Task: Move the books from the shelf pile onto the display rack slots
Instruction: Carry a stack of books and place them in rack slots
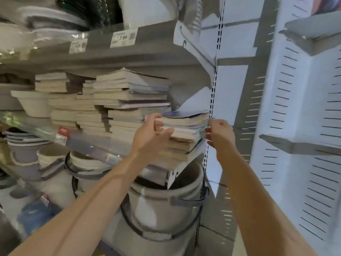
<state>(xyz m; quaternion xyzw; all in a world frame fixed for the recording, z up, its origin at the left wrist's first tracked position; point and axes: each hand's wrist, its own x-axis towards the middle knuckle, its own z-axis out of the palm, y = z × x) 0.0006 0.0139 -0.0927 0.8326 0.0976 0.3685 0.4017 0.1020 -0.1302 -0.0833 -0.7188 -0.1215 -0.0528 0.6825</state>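
Several stacks of paperback books (129,93) lie flat on a grey shelf (88,139), page edges toward me. At the shelf's right end sits a shorter pile of books (184,130) with a blue-covered one on top. My left hand (153,132) grips this pile's left side, fingers curled over the upper books. At the pile's right edge my right hand (219,133) pinches the corner of the upper books. The white slotted display rack (295,111) with grey ledges (299,145) stands to the right.
Grey buckets (162,206) with handles stand below the shelf, with bowls and tubs (33,106) to the left. An upper shelf (103,50) with price tags holds packaged plates. A perforated upright (212,100) separates the shelf from the rack.
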